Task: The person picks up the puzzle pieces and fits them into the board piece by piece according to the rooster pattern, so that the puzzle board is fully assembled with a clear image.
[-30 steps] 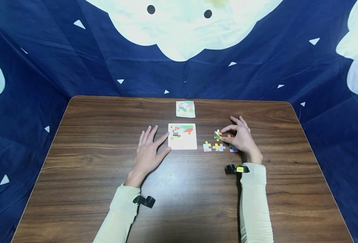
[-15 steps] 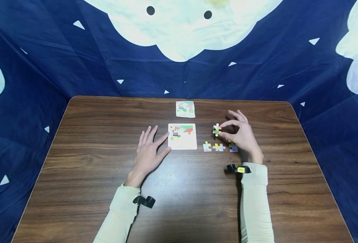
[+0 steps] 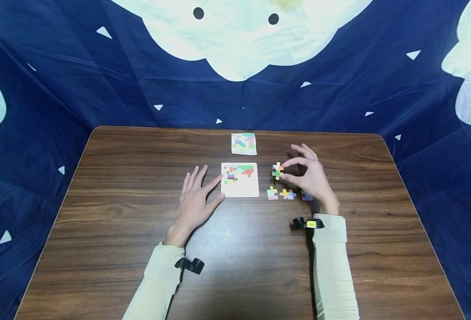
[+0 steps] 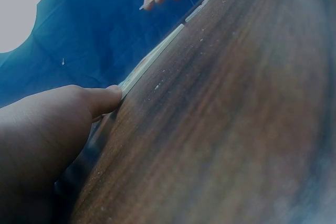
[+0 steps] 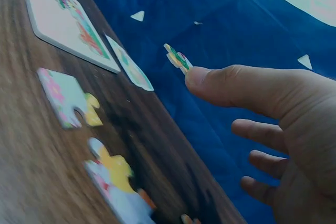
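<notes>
A white square puzzle board lies mid-table with coloured pieces across its upper part. The left hand touches its left edge with thumb and index finger, the other fingers spread on the table; the left wrist view shows the thumb at the board's edge. Right of the board, the right hand pinches a green, white and orange puzzle piece between thumb and index finger. In the right wrist view the piece is seen nearly edge-on, held above the table, with the other fingers apart from it.
Loose puzzle pieces lie right of the board: one pale with a yellow tab, one yellow and blue, and a blue one partly hidden by the right hand. A picture card lies behind the board. A blue curtain stands behind the table.
The right hand has lifted the piece from among the loose ones and moved it left, towards the board. The left hand has stayed in place.
</notes>
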`<state>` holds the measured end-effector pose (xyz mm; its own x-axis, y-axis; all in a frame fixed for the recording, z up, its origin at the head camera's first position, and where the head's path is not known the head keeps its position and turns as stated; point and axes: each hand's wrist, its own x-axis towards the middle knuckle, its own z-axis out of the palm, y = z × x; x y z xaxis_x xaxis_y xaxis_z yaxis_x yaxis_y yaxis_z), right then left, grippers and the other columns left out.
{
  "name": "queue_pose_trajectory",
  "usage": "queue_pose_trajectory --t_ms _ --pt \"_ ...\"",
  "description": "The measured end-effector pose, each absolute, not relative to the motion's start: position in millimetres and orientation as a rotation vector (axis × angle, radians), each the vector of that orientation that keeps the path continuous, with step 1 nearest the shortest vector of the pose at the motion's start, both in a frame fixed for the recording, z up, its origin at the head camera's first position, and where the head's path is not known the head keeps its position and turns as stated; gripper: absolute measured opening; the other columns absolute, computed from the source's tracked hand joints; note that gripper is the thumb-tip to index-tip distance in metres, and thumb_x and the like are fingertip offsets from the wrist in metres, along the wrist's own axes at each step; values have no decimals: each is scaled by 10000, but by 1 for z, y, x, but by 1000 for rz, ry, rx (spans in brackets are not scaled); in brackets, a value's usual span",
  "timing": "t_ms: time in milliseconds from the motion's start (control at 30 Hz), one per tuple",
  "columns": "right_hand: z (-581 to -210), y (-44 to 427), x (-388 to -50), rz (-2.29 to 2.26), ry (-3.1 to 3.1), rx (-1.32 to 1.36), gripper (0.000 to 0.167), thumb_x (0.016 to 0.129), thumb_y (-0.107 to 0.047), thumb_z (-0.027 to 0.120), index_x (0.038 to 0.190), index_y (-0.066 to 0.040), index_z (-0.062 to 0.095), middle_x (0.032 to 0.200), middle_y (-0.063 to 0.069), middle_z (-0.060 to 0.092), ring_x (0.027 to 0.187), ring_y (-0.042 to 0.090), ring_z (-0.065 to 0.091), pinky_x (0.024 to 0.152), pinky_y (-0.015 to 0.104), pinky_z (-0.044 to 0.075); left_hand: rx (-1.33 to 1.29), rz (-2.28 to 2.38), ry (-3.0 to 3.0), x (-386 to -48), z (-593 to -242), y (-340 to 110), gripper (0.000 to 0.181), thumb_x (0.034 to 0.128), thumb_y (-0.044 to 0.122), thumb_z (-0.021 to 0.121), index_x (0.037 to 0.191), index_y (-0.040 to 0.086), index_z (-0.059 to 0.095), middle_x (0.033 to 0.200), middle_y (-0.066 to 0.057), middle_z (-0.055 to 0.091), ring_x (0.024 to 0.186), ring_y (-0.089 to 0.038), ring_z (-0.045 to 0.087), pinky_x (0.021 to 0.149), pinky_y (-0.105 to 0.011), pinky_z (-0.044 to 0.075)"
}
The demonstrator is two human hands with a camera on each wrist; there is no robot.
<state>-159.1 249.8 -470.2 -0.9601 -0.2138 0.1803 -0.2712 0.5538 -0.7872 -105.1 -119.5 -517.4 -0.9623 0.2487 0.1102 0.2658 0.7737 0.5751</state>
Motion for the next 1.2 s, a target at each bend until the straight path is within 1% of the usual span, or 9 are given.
queue_pose_trajectory --t_ms 167,500,733,800,900,1067,1133,1200 --pt "-472 238 -160 1391 -2726 467 256 855 -68 969 1088 -79 865 1683 220 494 1679 452 197 1320 747 131 -427 -961 -2935 -105 -517 -120 626 1043 501 700 1603 231 628 1792 -210 320 1713 -399 123 1395 -528 -1" --pt "-478 212 -162 1373 -2711 570 249 842 -73 972 1065 -100 866 1658 221 520 1670 453 217 1325 723 156 -432 -945 -2930 -106 -518 -119 634 1039 505 703 1607 236 623 1790 -210 324 1713 -401 124 1395 -527 1" --pt "-484 187 -162 1314 -2708 574 247 850 -100 974 1072 -94 865 1648 169 550 1670 367 256 1339 650 207 -430 -944 -2937 -105 -520 -119 636 1044 517 697 1609 236 621 1795 -206 316 1715 -397 115 1395 -526 -4" --pt "-486 181 -162 1313 -2705 579 251 850 -101 975 1075 -93 865 1641 168 556 1667 357 266 1339 648 208 -427 -945 -2939 -105 -520 -120 636 1045 519 696 1611 238 618 1796 -204 314 1715 -396 114 1395 -525 -7" --pt "-490 174 -162 1319 -2692 602 242 856 -135 974 1073 -122 870 1632 144 571 1660 358 284 1336 655 211 -424 -947 -2941 -105 -520 -120 639 1045 522 696 1612 239 616 1797 -203 311 1716 -394 111 1395 -524 -8" --pt "-518 172 -171 1345 -2629 643 217 876 -268 966 1067 -217 877 1625 78 592 1658 338 291 1351 643 173 -425 -950 -2942 -106 -519 -120 640 1043 520 698 1612 239 616 1797 -204 312 1716 -394 110 1395 -522 -9" --pt "-523 170 -172 1343 -2626 630 220 870 -265 972 1064 -222 878 1618 64 598 1655 323 299 1354 632 171 -427 -951 -2941 -106 -520 -120 640 1043 519 697 1612 239 616 1797 -204 313 1716 -394 111 1395 -520 -10" --pt "-515 164 -168 1332 -2641 615 234 846 -204 983 1054 -180 878 1598 107 610 1641 347 321 1340 653 191 -427 -951 -2941 -106 -520 -120 639 1043 518 697 1612 238 617 1796 -206 315 1715 -395 113 1395 -521 -11"
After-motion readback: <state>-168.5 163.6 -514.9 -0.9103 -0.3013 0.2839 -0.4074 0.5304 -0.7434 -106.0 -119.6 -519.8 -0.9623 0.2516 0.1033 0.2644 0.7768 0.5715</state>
